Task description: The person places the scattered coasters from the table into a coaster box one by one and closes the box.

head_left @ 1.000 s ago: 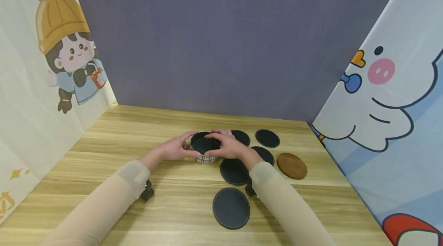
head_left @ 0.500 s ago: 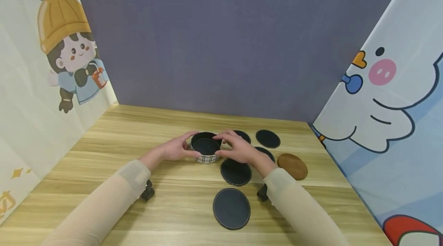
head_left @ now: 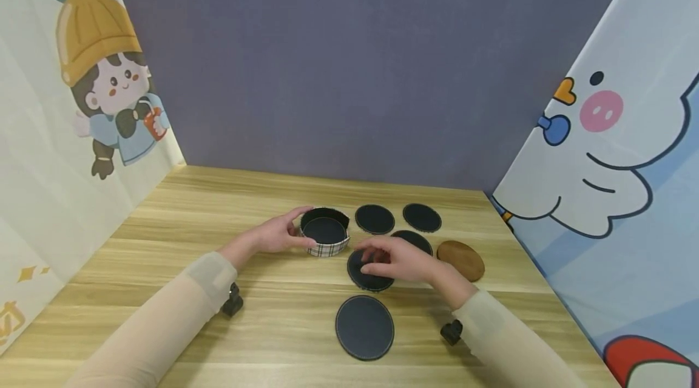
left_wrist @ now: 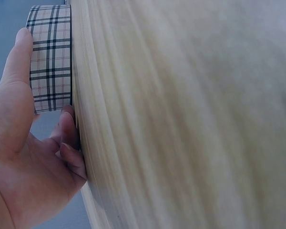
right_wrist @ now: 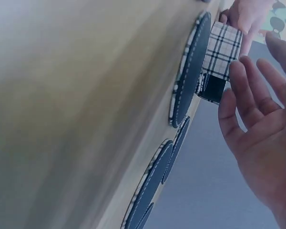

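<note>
A round coaster holder (head_left: 330, 249) with a plaid outer wall and a black inside stands on the wooden table; its wall has a gap on the right side. My left hand (head_left: 277, 235) grips it from the left, thumb along the front and fingers toward the back. In the left wrist view, that thumb lies against the plaid wall (left_wrist: 51, 57). My right hand (head_left: 401, 259) hovers above a black round coaster (head_left: 371, 283), fingers loosely bent and holding nothing. The right wrist view shows these fingers apart from the holder (right_wrist: 221, 52) and from the nearest coaster (right_wrist: 193, 71).
More black coasters lie about: one in front (head_left: 364, 327), one behind (head_left: 374, 219), one at the back right (head_left: 422, 218) and one partly behind my right hand (head_left: 413, 241). A brown oval wooden piece (head_left: 461, 260) lies to the right. A grey partition (head_left: 338, 72) bounds the back.
My right hand has left the holder and moved right and toward me, over a coaster, uncovering the gap in the holder's wall. The left hand and the holder have stayed put.
</note>
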Available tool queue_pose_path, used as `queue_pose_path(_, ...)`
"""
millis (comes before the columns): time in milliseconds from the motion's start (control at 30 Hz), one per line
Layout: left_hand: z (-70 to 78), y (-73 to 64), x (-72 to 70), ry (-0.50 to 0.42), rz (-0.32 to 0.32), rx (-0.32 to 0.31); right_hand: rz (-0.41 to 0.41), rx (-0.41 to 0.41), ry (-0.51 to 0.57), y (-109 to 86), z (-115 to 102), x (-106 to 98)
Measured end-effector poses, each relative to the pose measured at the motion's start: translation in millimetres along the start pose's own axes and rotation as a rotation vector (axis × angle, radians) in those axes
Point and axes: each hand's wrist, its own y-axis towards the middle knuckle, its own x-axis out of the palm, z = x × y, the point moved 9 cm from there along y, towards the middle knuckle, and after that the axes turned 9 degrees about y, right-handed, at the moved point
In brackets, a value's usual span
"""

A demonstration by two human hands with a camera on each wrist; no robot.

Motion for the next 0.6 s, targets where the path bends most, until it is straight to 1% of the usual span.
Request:
queue_pose_path(167,-0.1,-0.5,-0.1,-0.002,0.0,0.003,-0.037,0.035,0.054,-21.2,2,7)
queue_pose_path(400,0.3,-0.8,-0.5,-0.008,0.001,-0.002,-0.111,-0.003,0.07,-44.5,4,15)
queue_pose_path(600,-0.3,0.1,0.0,0.004,0.004,0.001,-0.149,0.006,0.085,-58.1,10,19)
